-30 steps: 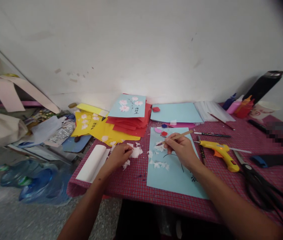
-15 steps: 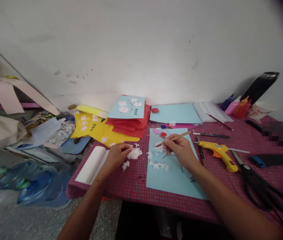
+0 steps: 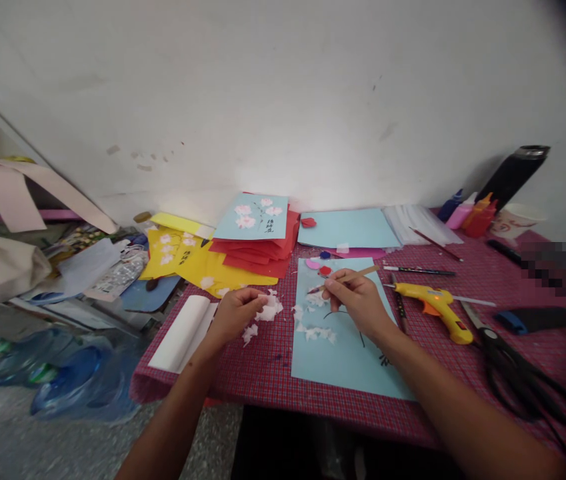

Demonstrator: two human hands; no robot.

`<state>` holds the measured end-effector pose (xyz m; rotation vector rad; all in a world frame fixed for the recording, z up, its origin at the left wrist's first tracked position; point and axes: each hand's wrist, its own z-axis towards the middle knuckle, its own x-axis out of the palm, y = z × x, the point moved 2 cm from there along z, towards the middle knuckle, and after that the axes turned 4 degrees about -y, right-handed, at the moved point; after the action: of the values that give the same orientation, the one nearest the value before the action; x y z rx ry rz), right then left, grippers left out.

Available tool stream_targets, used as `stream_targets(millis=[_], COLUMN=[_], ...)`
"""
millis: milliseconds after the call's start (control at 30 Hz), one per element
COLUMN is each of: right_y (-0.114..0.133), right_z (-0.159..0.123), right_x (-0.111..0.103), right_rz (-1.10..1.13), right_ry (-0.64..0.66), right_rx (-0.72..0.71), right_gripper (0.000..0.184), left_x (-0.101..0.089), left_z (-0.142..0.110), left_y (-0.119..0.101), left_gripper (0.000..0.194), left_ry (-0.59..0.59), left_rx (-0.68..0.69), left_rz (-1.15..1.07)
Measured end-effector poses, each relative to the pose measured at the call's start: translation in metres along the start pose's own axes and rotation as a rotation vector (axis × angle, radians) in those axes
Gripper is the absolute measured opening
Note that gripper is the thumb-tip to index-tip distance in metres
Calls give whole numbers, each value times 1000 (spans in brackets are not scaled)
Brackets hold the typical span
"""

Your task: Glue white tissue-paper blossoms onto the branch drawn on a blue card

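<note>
My right hand (image 3: 355,300) is closed round a slim wooden paintbrush (image 3: 365,271), its dark tip over the light blue sheet (image 3: 330,363). Torn white tissue pieces (image 3: 320,333) lie on that sheet as petals, beside thin black painted lines and black writing. At the sheet's top sit blobs of pink paint (image 3: 313,264), red paint (image 3: 325,271) and dark blue paint (image 3: 325,255). My left hand (image 3: 239,312) pinches a bit of white tissue at the edge of a small pile of torn tissue (image 3: 271,308). A white paper roll (image 3: 179,333) lies left of it.
Behind the hands stand a stack of red and blue cards (image 3: 251,223) and yellow sheets (image 3: 203,267). On the right lie a yellow glue gun (image 3: 435,303), black scissors (image 3: 500,353), paint bottles (image 3: 463,212) and a black flask (image 3: 515,175). Water jugs (image 3: 63,380) rest on the floor.
The view has shifted slightly. Both hands stay in nearly the same places, the right still with the paintbrush over the blue sheet, the left still at the tissue.
</note>
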<state>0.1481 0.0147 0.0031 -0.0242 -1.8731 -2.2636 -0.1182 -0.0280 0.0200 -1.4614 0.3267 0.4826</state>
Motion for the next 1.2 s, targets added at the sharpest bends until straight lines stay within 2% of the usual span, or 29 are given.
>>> stream_targets(millis=[167, 333, 500, 667, 833, 1200], right_y=[6, 11, 11, 5, -3, -2], right_z=[-3, -4, -2, -3, -5, -2], right_x=[4, 4, 2, 3, 4, 4], right_rz=[-19, 7, 6, -29, -112, -94], right_ry=[0, 10, -1, 32, 45, 6], right_rx=[-19, -27, -10, -41, -83, -51], right_gripper=[35, 29, 25, 28, 32, 20], left_x=[26, 63, 86, 92, 93, 97], left_z=[4, 25, 36, 31, 27, 30], left_y=[-19, -40, -37, -27, -29, -27], left_gripper=[27, 28, 29, 27, 25, 34], left_ry=[36, 83, 88, 108, 156, 173], left_rx=[-16, 40, 34, 17, 19, 6], left_rz=[-209, -308, -419, -469, -511, -526])
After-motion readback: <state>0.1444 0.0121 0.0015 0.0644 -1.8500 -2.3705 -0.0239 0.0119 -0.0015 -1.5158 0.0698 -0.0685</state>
